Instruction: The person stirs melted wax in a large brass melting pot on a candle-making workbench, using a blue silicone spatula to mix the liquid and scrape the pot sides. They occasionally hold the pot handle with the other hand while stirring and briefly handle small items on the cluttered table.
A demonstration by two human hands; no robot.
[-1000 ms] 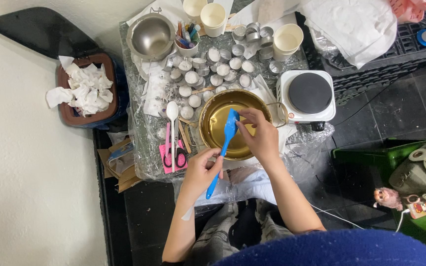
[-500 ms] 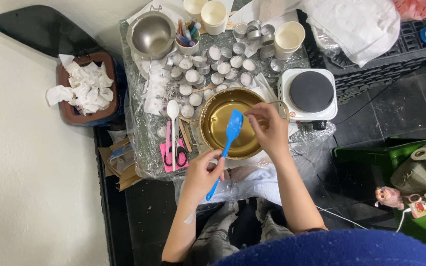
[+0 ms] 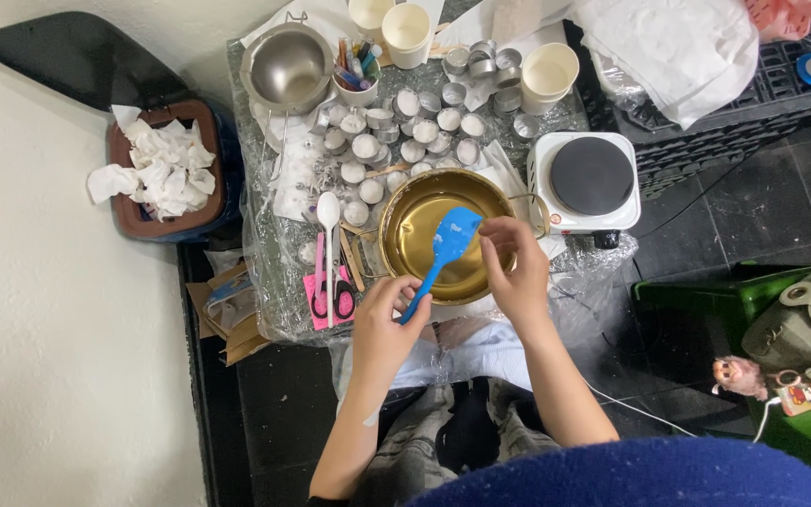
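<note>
1. Overhead, the brass-coloured pan (image 3: 415, 230) on the plastic-covered table (image 3: 279, 282) looks empty, its inside shiny.
2. Behind it stand small tins of white wax (image 3: 405, 141), a steel bowl (image 3: 286, 68) and cream cups (image 3: 548, 73); a brown bin (image 3: 166, 169) holds crumpled tissues.
3. Left hand (image 3: 385, 324) is closed around the blue spatula (image 3: 440, 258) handle at the pan's near rim, blade tilted over the pan.
4. Right hand (image 3: 515, 268) hovers beside the blade, fingertips pinched together; whether they hold anything I cannot tell.

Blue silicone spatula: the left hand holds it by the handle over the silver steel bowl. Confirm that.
Not quite. In the head view the left hand holds the blue silicone spatula by the handle over the round gold-coloured metal pan, not the silver steel bowl, which sits apart at the table's far corner.
</note>
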